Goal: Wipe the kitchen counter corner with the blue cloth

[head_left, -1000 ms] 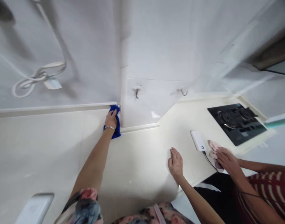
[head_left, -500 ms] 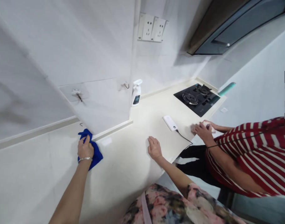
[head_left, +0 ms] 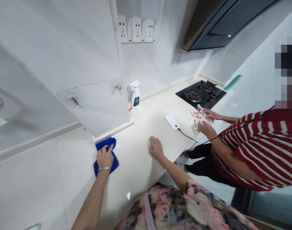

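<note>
The wiping looks under way rather than finished: the blue cloth point(head_left: 115, 162) lies spread on the pale surface point(head_left: 133, 156), just beside the ledge point(head_left: 113, 131) at the foot of the wall corner. How much is done cannot be told; wiped and unwiped parts look alike. The left hand point(head_left: 105, 156) rests over the cloth, fingers slightly bent; whether they pinch the fabric is unclear. The right hand point(head_left: 156, 148) holds nothing, resting loosely open on the surface, near a white device point(head_left: 171, 122). A co-worker's hands point(head_left: 207, 129) touch a pink cloth point(head_left: 201, 115).
</note>
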A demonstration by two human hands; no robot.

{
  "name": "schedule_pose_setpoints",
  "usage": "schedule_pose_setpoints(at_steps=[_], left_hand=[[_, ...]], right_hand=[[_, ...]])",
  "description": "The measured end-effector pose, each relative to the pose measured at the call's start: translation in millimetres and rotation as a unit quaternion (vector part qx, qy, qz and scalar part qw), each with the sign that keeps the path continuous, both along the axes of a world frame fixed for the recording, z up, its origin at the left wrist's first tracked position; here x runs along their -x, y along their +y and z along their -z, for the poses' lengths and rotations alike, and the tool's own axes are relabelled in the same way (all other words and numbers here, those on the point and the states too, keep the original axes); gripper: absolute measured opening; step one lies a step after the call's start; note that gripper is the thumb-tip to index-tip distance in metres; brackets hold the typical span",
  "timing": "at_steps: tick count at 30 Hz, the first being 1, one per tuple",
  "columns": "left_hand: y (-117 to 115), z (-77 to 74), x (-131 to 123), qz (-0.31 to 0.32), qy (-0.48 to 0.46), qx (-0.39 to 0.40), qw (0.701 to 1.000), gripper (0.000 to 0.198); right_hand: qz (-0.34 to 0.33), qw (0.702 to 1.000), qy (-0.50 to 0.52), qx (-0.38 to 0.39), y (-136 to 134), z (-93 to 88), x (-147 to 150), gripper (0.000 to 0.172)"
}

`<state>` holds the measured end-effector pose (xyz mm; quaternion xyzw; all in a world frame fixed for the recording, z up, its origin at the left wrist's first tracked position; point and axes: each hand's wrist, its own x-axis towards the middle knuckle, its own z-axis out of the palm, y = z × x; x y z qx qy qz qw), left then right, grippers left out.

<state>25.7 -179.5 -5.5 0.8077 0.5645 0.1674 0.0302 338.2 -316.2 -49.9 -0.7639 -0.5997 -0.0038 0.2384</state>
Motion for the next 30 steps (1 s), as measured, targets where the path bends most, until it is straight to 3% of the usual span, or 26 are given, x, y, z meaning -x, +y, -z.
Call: schedule_pose_setpoints(at_steps=[7, 11, 13, 15, 18, 20, 22, 27, 29, 30], left_hand=[[-38, 7.2, -8, 0.086, -0.042, -0.034, 0.995, 0.041], [-33, 17.1, -5, 0.086, -0.148, 0.001, 0.985, 0.036], [-24, 21.2, -3, 0.043, -0.237, 0.033, 0.97, 0.035], [-13, 22.3, 1, -0.059, -0.345, 0.054, 0.935, 0.036], [1, 17.8, 11, -0.247, -0.52, 0.078, 0.814, 0.04], [12, 12.8, 19, -0.31, -0.588, 0.083, 0.743, 0.042], [26, 7.2, 27, -0.335, -0.61, 0.073, 0.715, 0.042], [68, -13.4, 28, -0.366, -0.61, 0.045, 0.701, 0.044], [87, -21.5, 19, -0.363, -0.593, 0.028, 0.719, 0.045], [96, -24.6, 13, -0.352, -0.55, 0.002, 0.757, 0.046]], right_hand=[[-0.007, 1.0, 0.011, 0.0, -1, 1.6, -1, 0.057], [-0.006, 1.0, 0.005, 0.005, -2, 2.5, -2, 0.058], [-0.009, 1.0, 0.002, 0.005, -2, 2.8, -4, 0.059], [-0.017, 1.0, -0.002, 0.001, -4, 3.8, -4, 0.059], [-0.022, 1.0, -0.011, -0.018, -9, 8.3, -5, 0.056], [-0.019, 0.999, -0.016, -0.036, -11, 13.6, -6, 0.056], [-0.022, 0.998, -0.017, -0.049, -10, 18.6, -7, 0.057], [-0.014, 0.999, -0.018, -0.035, -7, 15.0, -1, 0.056], [-0.008, 1.0, -0.015, -0.016, -4, 10.8, 1, 0.056], [-0.004, 1.0, -0.012, -0.01, -2, 9.6, 2, 0.057]])
